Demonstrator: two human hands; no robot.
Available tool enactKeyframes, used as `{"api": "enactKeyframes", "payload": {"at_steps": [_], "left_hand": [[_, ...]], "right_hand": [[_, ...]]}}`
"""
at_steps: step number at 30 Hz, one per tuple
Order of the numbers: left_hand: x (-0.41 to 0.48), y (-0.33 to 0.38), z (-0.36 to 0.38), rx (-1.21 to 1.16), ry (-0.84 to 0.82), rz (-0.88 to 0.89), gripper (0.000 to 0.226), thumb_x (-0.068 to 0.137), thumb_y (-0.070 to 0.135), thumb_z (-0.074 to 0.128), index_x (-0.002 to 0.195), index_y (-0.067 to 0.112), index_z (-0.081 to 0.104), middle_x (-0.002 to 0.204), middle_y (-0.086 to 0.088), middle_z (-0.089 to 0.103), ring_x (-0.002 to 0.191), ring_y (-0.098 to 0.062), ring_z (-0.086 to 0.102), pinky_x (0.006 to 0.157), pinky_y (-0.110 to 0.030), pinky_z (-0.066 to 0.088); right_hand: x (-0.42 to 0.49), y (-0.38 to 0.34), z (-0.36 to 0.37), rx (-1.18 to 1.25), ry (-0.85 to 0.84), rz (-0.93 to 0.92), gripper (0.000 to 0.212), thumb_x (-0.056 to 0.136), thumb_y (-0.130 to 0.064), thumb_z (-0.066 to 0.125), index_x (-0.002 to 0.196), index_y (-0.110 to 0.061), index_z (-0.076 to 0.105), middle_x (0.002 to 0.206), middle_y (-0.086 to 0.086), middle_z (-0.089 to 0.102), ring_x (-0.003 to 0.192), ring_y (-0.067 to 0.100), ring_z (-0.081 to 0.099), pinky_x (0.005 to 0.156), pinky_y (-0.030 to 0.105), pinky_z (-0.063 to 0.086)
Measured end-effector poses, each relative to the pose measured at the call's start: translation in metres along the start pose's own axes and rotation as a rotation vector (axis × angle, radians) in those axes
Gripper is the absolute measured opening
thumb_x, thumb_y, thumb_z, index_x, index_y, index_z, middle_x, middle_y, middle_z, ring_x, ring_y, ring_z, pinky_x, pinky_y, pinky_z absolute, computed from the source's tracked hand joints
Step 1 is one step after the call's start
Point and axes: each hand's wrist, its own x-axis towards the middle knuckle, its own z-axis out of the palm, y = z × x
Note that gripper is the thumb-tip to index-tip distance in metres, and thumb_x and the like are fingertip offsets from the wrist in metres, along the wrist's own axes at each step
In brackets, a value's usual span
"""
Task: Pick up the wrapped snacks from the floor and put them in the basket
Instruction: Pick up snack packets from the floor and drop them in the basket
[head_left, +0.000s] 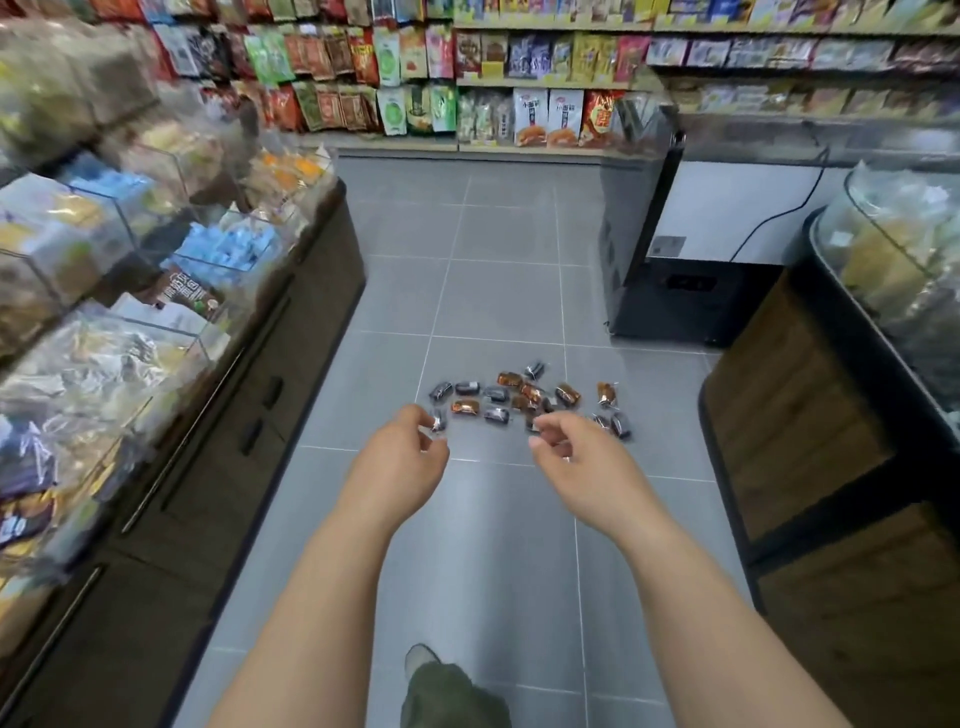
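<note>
The left hand (402, 447) and right hand (563, 447) are reaching out loosely curled and empty, all the snacks (519, 400) lying on the floor (493, 291) just beyond them, no basket showing.

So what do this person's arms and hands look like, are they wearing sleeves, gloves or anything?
The left forearm and right forearm are bare as far as the picture shows, with no sleeve in view. The left hand and right hand wear no gloves, and no watch, bracelet or ring shows. Below them are an olive-green trouser leg and a greyish shoe.
</note>
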Motion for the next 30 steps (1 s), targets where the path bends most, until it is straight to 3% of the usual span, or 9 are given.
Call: {"api": "enactKeyframes", "payload": {"at_steps": [6,10,15,21,25,29,30], "left_hand": [[0.115,-0.023,-0.042,0.129,-0.063,-0.003,0.029,0.093,0.032,0.048,0.119,0.021,0.051,0.115,0.001,0.06,0.103,-0.022,0.057,0.087,-0.033,0.048],[0.177,-0.035,-0.064,0.143,-0.045,-0.015,0.027,0.094,0.027,0.049,0.119,0.018,0.053,0.115,-0.001,0.062,0.104,-0.023,0.057,0.086,-0.032,0.048],[0.246,-0.043,-0.068,0.147,-0.071,-0.041,0.024,0.093,0.028,0.05,0.115,0.019,0.055,0.114,-0.001,0.061,0.103,-0.022,0.057,0.087,-0.033,0.048],[0.362,-0.038,-0.052,0.133,-0.096,-0.054,0.028,0.094,0.031,0.05,0.119,0.018,0.054,0.116,-0.001,0.061,0.103,-0.019,0.057,0.086,-0.029,0.046],[0.455,-0.026,-0.043,0.118,-0.084,-0.095,0.032,0.094,0.029,0.05,0.124,0.018,0.05,0.121,-0.003,0.058,0.107,-0.021,0.056,0.087,-0.028,0.044],[0.524,-0.031,-0.038,0.09,-0.018,-0.159,0.037,0.094,0.026,0.05,0.129,0.016,0.048,0.127,-0.005,0.053,0.109,-0.023,0.054,0.091,-0.031,0.043],[0.537,-0.035,-0.036,0.08,0.0,-0.186,0.038,0.094,0.025,0.05,0.13,0.016,0.047,0.128,-0.006,0.052,0.109,-0.024,0.054,0.091,-0.033,0.043]], "right_hand": [[0.117,-0.044,0.03,-0.02,-0.014,-0.02,0.027,0.095,-0.027,0.052,0.118,-0.016,0.06,0.109,-0.001,0.058,0.103,0.013,0.055,0.085,0.019,0.037],[0.177,-0.062,0.049,-0.033,-0.051,-0.019,0.027,0.095,-0.026,0.053,0.119,-0.015,0.059,0.102,-0.006,0.052,0.104,0.011,0.052,0.082,0.014,0.032],[0.258,-0.066,0.065,-0.039,-0.078,-0.011,0.031,0.094,-0.028,0.054,0.123,-0.016,0.058,0.114,-0.001,0.059,0.101,0.008,0.051,0.084,0.015,0.033],[0.385,-0.061,0.083,-0.037,-0.152,-0.023,0.033,0.095,-0.031,0.051,0.125,-0.017,0.055,0.107,-0.005,0.055,0.105,0.012,0.053,0.09,0.022,0.037],[0.489,-0.051,0.091,-0.029,-0.21,-0.023,0.033,0.095,-0.029,0.052,0.126,-0.019,0.055,0.114,-0.003,0.055,0.096,0.009,0.051,0.083,0.019,0.036],[0.578,-0.046,0.104,-0.059,-0.256,-0.017,0.033,0.094,-0.03,0.053,0.126,-0.021,0.054,0.119,-0.001,0.056,0.091,0.01,0.051,0.066,0.014,0.038],[0.595,-0.046,0.109,-0.062,-0.275,-0.019,0.034,0.094,-0.03,0.053,0.127,-0.02,0.054,0.12,-0.001,0.056,0.093,0.011,0.052,0.069,0.015,0.039]]}}
